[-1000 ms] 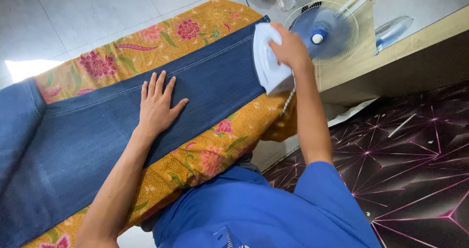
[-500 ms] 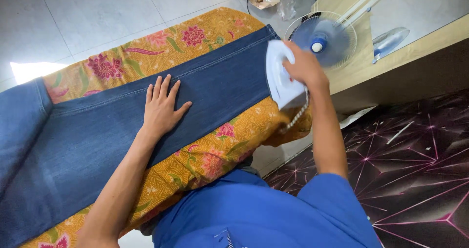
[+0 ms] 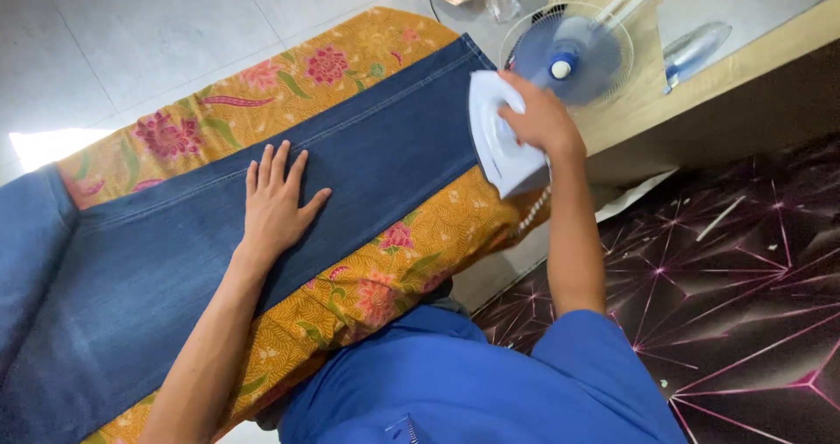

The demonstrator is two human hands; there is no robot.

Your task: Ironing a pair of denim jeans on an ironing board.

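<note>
A dark blue denim trouser leg [image 3: 376, 151] lies stretched along an orange floral cloth [image 3: 262, 85] that covers the ironing surface. My left hand [image 3: 276, 203] rests flat on the denim, fingers spread, near the middle of the leg. My right hand [image 3: 538, 116] grips the handle of a white electric iron [image 3: 494, 146] at the hem end of the leg, on the right edge of the cloth. The iron's braided cord [image 3: 529, 216] hangs down below it.
A small blue table fan [image 3: 560, 55] stands just beyond the iron, beside a wooden ledge [image 3: 726, 85]. A dark mat with pink line pattern [image 3: 744, 278] covers the floor at right. Pale floor tiles [image 3: 131, 33] lie beyond the cloth. More denim [image 3: 35, 225] bunches at far left.
The iron has slid from on the hem toward the right edge of the cloth and stayed near there. My left hand stays flat on the denim.
</note>
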